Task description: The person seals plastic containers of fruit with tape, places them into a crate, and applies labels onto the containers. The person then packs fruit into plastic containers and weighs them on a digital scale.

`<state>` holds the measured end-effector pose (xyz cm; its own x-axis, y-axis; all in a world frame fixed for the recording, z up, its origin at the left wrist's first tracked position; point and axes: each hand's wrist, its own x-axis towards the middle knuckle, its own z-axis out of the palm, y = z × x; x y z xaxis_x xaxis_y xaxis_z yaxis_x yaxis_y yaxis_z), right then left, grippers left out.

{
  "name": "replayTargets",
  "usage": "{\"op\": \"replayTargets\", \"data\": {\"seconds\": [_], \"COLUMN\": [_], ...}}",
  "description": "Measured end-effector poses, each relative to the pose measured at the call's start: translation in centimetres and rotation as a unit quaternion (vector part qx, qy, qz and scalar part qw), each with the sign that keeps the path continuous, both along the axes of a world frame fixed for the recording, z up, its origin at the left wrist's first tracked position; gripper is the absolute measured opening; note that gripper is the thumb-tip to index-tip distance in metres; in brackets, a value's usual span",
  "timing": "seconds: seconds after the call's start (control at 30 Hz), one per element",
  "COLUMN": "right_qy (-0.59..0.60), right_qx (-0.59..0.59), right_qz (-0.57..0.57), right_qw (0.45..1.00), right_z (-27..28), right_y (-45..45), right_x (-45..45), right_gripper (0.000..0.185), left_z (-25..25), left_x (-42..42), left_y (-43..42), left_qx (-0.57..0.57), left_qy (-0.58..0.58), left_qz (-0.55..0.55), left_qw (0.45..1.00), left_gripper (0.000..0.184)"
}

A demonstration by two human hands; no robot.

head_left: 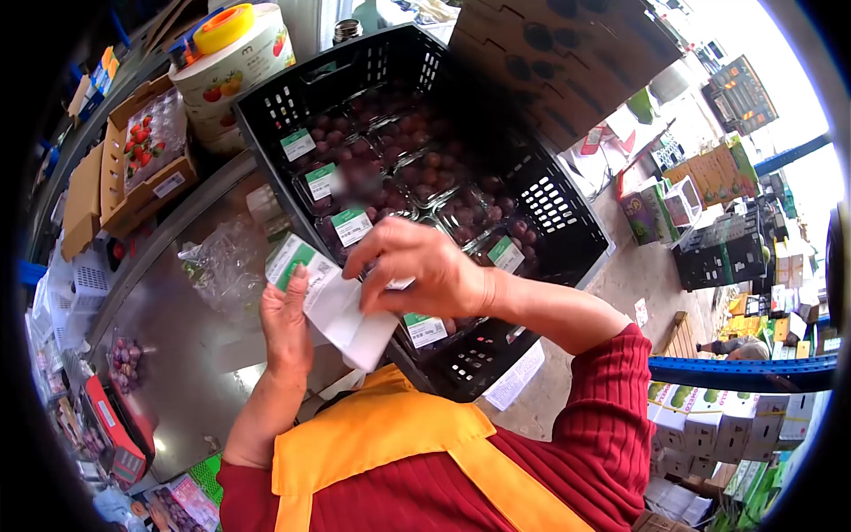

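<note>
My left hand (288, 324) is closed on a strip of green and white labels (332, 301), thumb on its upper part. My right hand (421, 266) is just right of the strip, fingers bent near its edge; whether a label is between the fingertips is hidden. Under and beyond my hands is a black crate (310, 80) with clear packs of dark red fruit (430, 168). Several packs bear green and white labels, such as the label (352, 227) just above the strip.
Large label rolls with yellow tape (223, 29) stand at the upper left, beside a strawberry box (146, 151). A crumpled plastic bag (230, 266) lies on the metal table (177, 355). Stacked cartons (558, 62) rise behind the crate. A red scale (115, 426) is at lower left.
</note>
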<state>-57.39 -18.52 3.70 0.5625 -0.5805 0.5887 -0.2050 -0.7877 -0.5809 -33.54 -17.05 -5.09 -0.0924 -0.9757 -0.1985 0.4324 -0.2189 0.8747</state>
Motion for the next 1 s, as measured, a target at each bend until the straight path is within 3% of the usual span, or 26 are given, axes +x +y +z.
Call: {"op": "replayTargets", "data": {"seconds": [0.03, 0.07, 0.1, 0.17, 0.27, 0.37, 0.4, 0.53, 0.63, 0.67, 0.7, 0.77, 0.83, 0.9, 0.93, 1.0], "right_qy": [-0.067, -0.151, -0.229, 0.04, 0.148, 0.247, 0.24, 0.313, 0.289, 0.245, 0.2, 0.054, -0.11, -0.136, -0.096, -0.007], "right_qx": [0.058, 0.224, 0.38, 0.288, 0.407, 0.424, 0.483, 0.257, 0.07, 0.052, 0.143, 0.278, 0.419, 0.415, 0.402, 0.313], "right_qz": [0.012, -0.041, -0.091, -0.258, -0.164, -0.113, -0.128, -0.209, -0.396, -0.425, -0.457, -0.318, -0.08, 0.037, 0.025, 0.016], "right_qw": [0.996, 0.962, 0.891, 0.921, 0.886, 0.864, 0.832, 0.89, 0.869, 0.87, 0.855, 0.905, 0.898, 0.899, 0.91, 0.95], "right_z": [0.3, 0.0, -0.8, -3.6, -9.5, -11.5, -11.9, -13.9, -14.3, -12.1, -9.9, -5.6, -3.0, -1.1, -0.4, 0.1], "right_y": [-1.7, -3.5, -5.7, -10.1, -11.5, -10.1, -9.6, -8.2, -8.2, -8.8, -8.7, -7.9, -5.8, -4.3, -4.0, -3.9], "right_x": [-1.4, -3.4, -6.0, -12.7, -17.9, -18.1, -18.0, -17.5, -16.2, -14.1, -11.6, -5.7, -0.3, 3.1, 3.8, 3.8], "right_gripper": [0.012, 0.015, 0.017, 0.024, 0.029, 0.035, 0.04, 0.046, 0.045, 0.043, 0.04, 0.042, 0.041, 0.035, 0.033, 0.031], "left_z": [-1.1, -0.9, -0.3, 0.3, 0.3, 0.3, -0.4, 0.1, 1.0, 1.6, 2.0, 2.0, 2.0, 2.9, 3.1, 4.5], "left_x": [0.5, 1.1, 1.3, 0.8, 0.8, 1.2, 1.6, 1.2, -0.1, -1.0, -1.2, -1.1, -1.1, -1.6, -1.1, -0.4], "left_y": [-0.6, -0.9, -1.0, -0.9, -1.0, -0.8, -0.9, -0.9, -0.5, -0.4, -0.3, 0.1, 0.4, 0.7, 0.5, -0.1], "left_qx": [0.001, -0.002, -0.006, -0.012, -0.044, -0.047, -0.052, -0.078, -0.109, -0.117, -0.127, -0.137, -0.131, -0.13, -0.125, -0.037], "left_qy": [-0.003, 0.001, 0.007, -0.048, -0.056, -0.089, -0.093, -0.1, -0.093, -0.082, -0.074, -0.05, -0.055, -0.037, -0.049, 0.072], "left_qz": [0.012, -0.009, -0.028, 0.011, 0.035, 0.047, 0.039, 0.029, 0.052, 0.071, 0.098, 0.082, 0.047, 0.032, -0.002, -0.004], "left_qw": [1.0, 1.0, 1.0, 0.999, 0.997, 0.994, 0.994, 0.991, 0.988, 0.987, 0.984, 0.986, 0.989, 0.99, 0.991, 0.997], "left_gripper": [0.02, 0.02, 0.019, 0.017, 0.018, 0.02, 0.021, 0.022, 0.022, 0.022, 0.021, 0.021, 0.022, 0.022, 0.024, 0.023]}}
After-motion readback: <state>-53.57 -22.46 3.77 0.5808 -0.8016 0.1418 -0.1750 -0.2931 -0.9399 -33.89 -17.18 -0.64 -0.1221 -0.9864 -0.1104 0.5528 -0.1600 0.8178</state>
